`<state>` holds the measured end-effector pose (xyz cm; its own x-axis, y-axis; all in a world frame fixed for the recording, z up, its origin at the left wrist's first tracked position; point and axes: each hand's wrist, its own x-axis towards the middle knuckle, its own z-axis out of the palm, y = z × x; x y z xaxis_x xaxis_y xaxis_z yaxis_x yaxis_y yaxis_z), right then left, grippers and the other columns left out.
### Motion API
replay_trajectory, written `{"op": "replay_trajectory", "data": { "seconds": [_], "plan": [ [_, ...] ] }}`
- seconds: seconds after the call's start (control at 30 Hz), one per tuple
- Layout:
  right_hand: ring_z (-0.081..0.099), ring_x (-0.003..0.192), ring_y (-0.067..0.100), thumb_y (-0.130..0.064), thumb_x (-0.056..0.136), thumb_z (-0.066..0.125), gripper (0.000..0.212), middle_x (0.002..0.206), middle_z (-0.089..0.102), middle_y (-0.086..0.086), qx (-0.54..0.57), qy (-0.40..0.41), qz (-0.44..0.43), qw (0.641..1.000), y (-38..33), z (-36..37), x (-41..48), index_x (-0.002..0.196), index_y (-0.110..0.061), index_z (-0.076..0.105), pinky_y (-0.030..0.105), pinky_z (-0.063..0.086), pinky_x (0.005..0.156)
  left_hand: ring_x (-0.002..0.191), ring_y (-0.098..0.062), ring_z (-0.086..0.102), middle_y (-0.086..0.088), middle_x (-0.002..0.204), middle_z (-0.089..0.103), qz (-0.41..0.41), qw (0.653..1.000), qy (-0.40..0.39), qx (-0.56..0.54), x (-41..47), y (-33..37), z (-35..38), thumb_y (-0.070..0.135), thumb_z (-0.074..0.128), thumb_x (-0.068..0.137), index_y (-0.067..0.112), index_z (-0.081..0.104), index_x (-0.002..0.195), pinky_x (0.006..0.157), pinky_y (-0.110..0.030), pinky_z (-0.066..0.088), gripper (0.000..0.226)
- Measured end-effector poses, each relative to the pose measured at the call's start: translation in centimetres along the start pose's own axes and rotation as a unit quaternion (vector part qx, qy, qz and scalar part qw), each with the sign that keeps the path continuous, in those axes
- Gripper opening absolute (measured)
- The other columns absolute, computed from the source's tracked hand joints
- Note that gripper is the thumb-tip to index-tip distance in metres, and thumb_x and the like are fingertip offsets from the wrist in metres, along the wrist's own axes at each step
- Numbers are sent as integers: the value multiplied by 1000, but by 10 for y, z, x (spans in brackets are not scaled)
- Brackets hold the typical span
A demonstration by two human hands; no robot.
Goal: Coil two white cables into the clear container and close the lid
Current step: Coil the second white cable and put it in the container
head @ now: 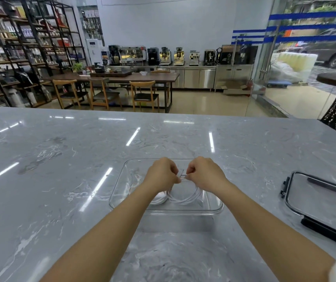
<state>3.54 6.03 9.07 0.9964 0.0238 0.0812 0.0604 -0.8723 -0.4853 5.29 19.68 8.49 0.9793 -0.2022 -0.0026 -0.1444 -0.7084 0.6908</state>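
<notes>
A clear rectangular container (122,192) stands open on the grey marble counter in front of me. White cable (183,199) lies looped inside it, partly hidden by my wrists. Above the container, my left hand (161,173) and my right hand (202,171) meet, each pinching the cable's end between fingertips. I cannot tell whether one or two cables are in the loops. The clear lid (318,197), with a black rim and clasps, lies flat on the counter to the right, apart from the container.
The marble counter (61,159) stretches wide to the left and behind the container. Its far edge runs across the middle of the view. Beyond it are a wooden table with chairs, shelves, and coffee machines along the wall.
</notes>
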Motion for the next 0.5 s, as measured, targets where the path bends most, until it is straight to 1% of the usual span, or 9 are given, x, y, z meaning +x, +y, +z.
{"op": "replay_trajectory", "data": {
  "seconds": [0.07,0.13,0.17,0.2,0.23,0.27,0.33,0.4,0.5],
  "plan": [
    [61,87,27,-15,86,57,11,90,69,7,-107,13,-4,994,-1,3,7,89,-14,67,30,45,70,69,-20,57,-5,75,63,7,999,-7,39,10,2,6,12,73,74,7,65,81,61,-27,43,11],
    [56,82,26,-10,87,50,12,86,65,8,-199,6,-38,979,-3,5,11,85,-12,62,29,38,76,68,-22,55,-8,75,62,12,997,-17,76,18,2,13,12,70,76,9,62,74,60,-27,42,9],
    [53,80,26,-7,86,48,14,84,61,8,-232,-4,-56,971,-4,6,12,82,-13,59,28,36,78,68,-23,55,-10,75,61,13,995,-23,93,22,1,16,12,68,77,11,56,67,60,-28,41,16],
    [54,82,26,-5,87,46,15,86,61,9,-257,-19,-69,964,-4,7,13,84,-14,59,28,36,79,70,-26,55,-14,77,61,12,993,-33,112,26,-2,20,13,66,78,15,49,61,60,-29,40,25],
    [57,88,27,-6,88,46,16,92,64,10,-282,-38,-80,955,-3,9,14,89,-12,61,28,37,80,73,-29,57,-17,82,63,14,990,-45,133,28,-5,24,14,64,79,17,45,59,61,-30,40,28],
    [60,94,28,-6,89,46,18,100,66,11,-307,-59,-91,945,-2,12,14,95,-11,62,30,39,81,78,-31,60,-17,88,65,19,987,-62,147,30,-7,28,15,62,80,15,47,62,64,-31,41,24],
    [60,103,29,-6,90,44,23,112,65,10,-349,-106,-104,925,1,18,16,105,-9,61,32,42,86,90,-33,62,-16,99,66,33,979,-102,174,31,-11,34,15,59,80,11,59,80,70,-33,46,4],
    [58,109,30,-6,91,42,28,119,61,12,-360,-147,-98,916,3,23,17,114,-7,57,35,43,89,98,-34,60,-16,110,64,45,970,-123,204,33,-16,39,12,55,80,10,60,98,77,-35,46,20],
    [58,110,31,-6,92,40,29,122,59,13,-368,-157,-101,911,3,25,18,118,-5,54,36,45,87,103,-34,58,-16,117,60,61,964,-123,226,34,-19,42,11,53,81,9,57,107,80,-36,45,26]
  ]
}}
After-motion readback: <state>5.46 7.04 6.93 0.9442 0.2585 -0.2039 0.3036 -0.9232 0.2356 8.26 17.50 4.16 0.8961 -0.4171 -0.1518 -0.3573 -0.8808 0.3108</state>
